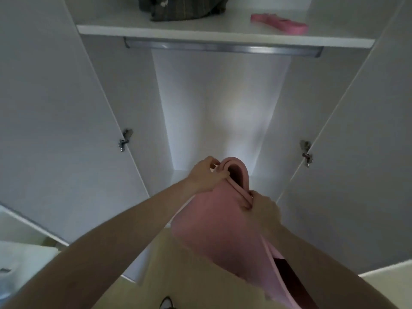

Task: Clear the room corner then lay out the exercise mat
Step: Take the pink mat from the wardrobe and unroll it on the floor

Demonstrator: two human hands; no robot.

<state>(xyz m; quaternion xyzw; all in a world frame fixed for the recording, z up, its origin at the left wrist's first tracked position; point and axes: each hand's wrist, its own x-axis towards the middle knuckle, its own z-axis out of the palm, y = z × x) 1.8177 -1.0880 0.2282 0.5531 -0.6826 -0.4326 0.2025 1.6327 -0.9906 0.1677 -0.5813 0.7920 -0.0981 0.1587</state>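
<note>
A rolled pink exercise mat [214, 221] hangs tilted in front of an open white wardrobe [223, 112], its upper end near the wardrobe's floor level in view. My left hand [207, 175] grips the roll's top edge on the left side. At the right side of the same end, my right hand [263, 208] pinches the mat's loose outer layers. The roll's lower end opens toward the bottom right of the view.
Both wardrobe doors [55, 121] stand swung open to left and right. A shelf [223, 34] above a metal hanging rail [223, 46] carries dark folded cloth [182, 7] and a pink strap [278, 23]. Pale wooden floor [178, 275] lies below.
</note>
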